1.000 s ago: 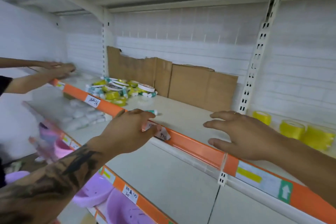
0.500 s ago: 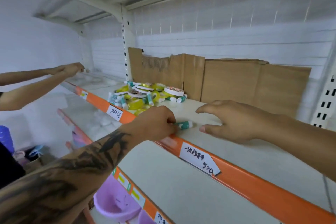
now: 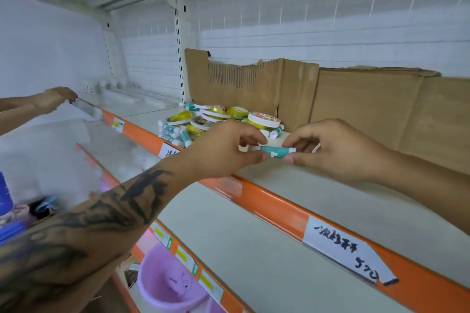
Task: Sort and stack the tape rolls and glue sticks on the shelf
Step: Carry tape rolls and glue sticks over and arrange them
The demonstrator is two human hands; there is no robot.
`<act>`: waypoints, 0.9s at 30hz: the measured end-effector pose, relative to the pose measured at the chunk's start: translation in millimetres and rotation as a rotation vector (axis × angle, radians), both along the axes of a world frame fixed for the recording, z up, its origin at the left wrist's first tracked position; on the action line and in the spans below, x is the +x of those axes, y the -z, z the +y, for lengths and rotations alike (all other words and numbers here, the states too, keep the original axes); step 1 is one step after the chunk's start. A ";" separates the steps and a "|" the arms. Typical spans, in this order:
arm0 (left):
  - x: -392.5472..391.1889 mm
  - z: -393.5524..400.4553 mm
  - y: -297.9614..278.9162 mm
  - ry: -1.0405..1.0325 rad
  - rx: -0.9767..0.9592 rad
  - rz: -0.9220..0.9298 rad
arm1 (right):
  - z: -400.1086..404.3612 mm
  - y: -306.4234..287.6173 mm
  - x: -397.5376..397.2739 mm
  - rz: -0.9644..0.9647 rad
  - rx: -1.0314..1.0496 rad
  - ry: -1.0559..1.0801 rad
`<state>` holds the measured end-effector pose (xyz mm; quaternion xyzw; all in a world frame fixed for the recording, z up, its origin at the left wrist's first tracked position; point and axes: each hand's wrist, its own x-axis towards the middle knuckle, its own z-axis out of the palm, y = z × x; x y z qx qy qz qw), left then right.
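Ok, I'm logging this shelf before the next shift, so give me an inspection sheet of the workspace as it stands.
Surface: white shelf with orange edge strip, handwritten price label.
Job's things: one teal glue stick held above the shelf; mixed pile of tape rolls and glue sticks behind it, unsorted.
Clutter: cardboard sheets against the back wall.
Hands: left hand and right hand each pinch one end of the stick.
Cables: nothing seen.
Surroundings: purple basins on the lower shelf; another person's hand at far left.
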<state>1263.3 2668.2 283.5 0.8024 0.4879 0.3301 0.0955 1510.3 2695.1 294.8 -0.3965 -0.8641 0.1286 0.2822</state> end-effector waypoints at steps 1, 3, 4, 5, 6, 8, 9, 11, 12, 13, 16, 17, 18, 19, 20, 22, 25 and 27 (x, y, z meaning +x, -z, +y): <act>-9.5 0.6 -2.0 -0.035 -0.003 -0.001 | -0.5 -0.1 -4.6 0.011 0.005 0.013; -31.1 2.3 -5.3 -0.097 -0.005 0.002 | -1.6 0.3 -11.8 0.003 0.031 0.061; -41.3 3.0 -6.0 -0.118 -0.007 0.008 | -2.5 1.1 -14.4 -0.008 0.041 0.087; -50.5 3.8 -6.0 -0.131 -0.008 0.017 | -3.6 1.6 -16.9 -0.020 0.048 0.109; -57.3 4.1 -5.5 -0.135 -0.005 0.023 | -4.9 2.2 -19.1 -0.039 0.055 0.131; -67.3 5.4 -3.5 -0.139 -0.016 0.045 | -8.8 4.1 -23.7 -0.075 0.068 0.175; -70.5 6.3 -2.4 -0.142 -0.038 0.079 | -11.6 4.9 -26.0 -0.084 0.072 0.193; -73.0 7.2 -1.3 -0.136 -0.093 0.184 | -17.6 7.5 -29.5 -0.098 0.070 0.229; -72.5 8.0 -1.1 -0.127 -0.111 0.219 | -20.5 8.9 -30.8 -0.108 0.071 0.248; -71.1 9.5 -1.6 -0.117 -0.117 0.235 | -23.3 9.9 -31.5 -0.116 0.077 0.268; -64.2 15.5 -6.5 -0.100 -0.141 0.274 | -33.2 10.5 -30.9 -0.111 0.077 0.327; -61.8 17.9 -8.6 -0.094 -0.162 0.293 | -36.9 10.5 -30.2 -0.104 0.070 0.349; -59.4 20.0 -10.3 -0.083 -0.182 0.306 | -41.0 10.7 -29.2 -0.097 0.062 0.373; -57.3 22.6 -11.4 -0.070 -0.200 0.307 | -45.7 10.8 -27.9 -0.086 0.058 0.397; -55.6 25.1 -11.7 -0.053 -0.209 0.298 | -50.1 10.7 -26.0 -0.073 0.061 0.420; -52.0 29.3 -10.2 -0.012 -0.211 0.287 | -60.2 10.1 -20.7 -0.047 0.060 0.472; -44.9 33.1 -7.2 0.044 -0.179 0.322 | -78.3 6.3 -10.0 -0.026 0.032 0.564; -37.2 32.7 -6.5 0.079 -0.141 0.322 | -92.4 3.2 -0.5 -0.009 0.029 0.621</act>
